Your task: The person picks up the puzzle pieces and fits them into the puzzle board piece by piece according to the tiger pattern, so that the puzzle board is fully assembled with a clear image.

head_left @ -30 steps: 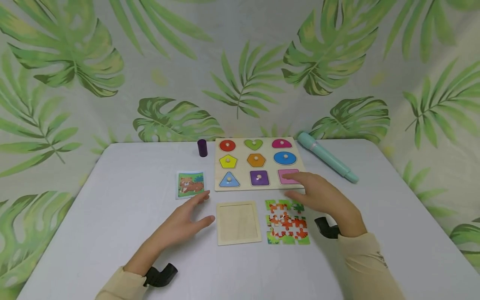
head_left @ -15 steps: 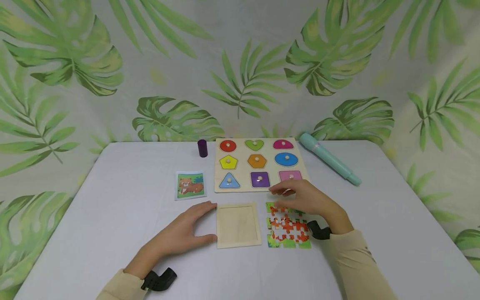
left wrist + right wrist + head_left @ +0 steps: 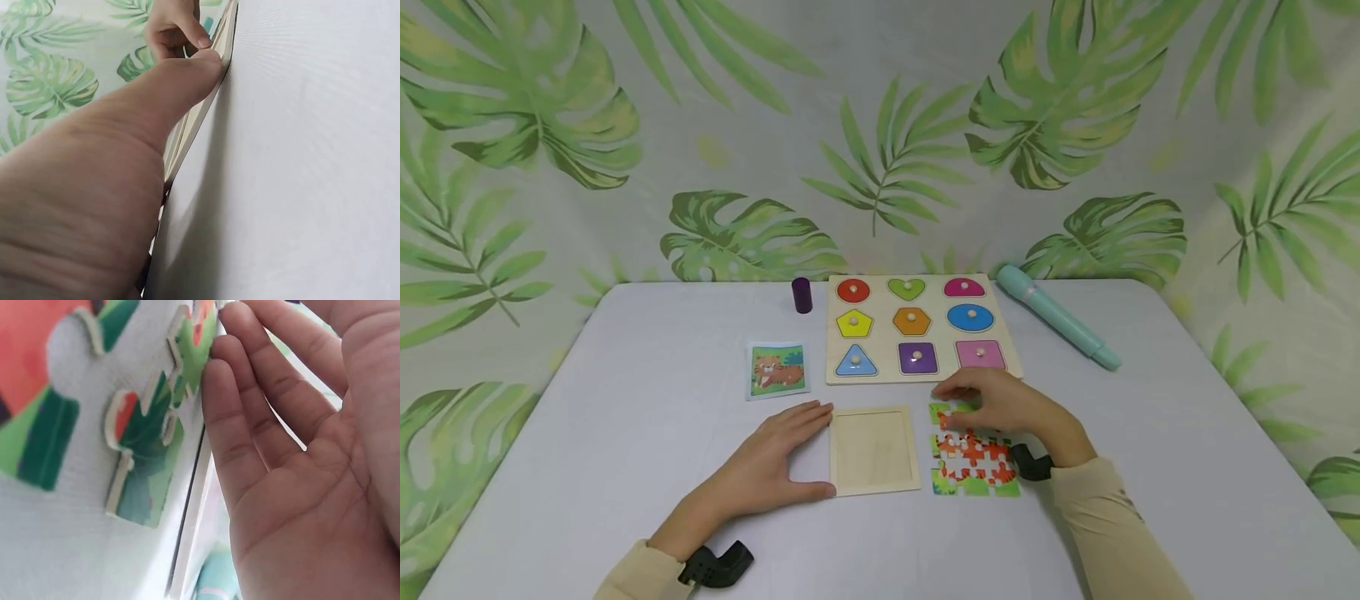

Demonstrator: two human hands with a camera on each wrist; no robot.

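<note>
A square wooden puzzle tray (image 3: 874, 450) lies flat in the middle of the head view. My left hand (image 3: 767, 465) rests at its left side, fingertips by the far corner and thumb by the near one. In the left wrist view the thumb touches the tray's edge (image 3: 187, 134). To the right, loose jigsaw pieces (image 3: 974, 454) with a tiger picture lie roughly laid out. Over their far part hovers my right hand (image 3: 1011, 412), thumb and fingers apart. The right wrist view has its fingers, nearly straight, beside a green piece (image 3: 195, 356); whether they touch is unclear.
Behind lies a wooden peg board (image 3: 880, 333) with coloured shapes. A tiger picture card (image 3: 778, 370) is left of it, with a dark purple cylinder (image 3: 802, 296) farther back. A mint-green tube-shaped thing (image 3: 1060, 318) lies at the back right. Leaf-patterned cloth (image 3: 880, 150) hangs behind the table.
My left hand has moved down onto the left side of the tray. My right hand has come left and nearer, from over the peg board's pink square to the far edge of the jigsaw pieces.
</note>
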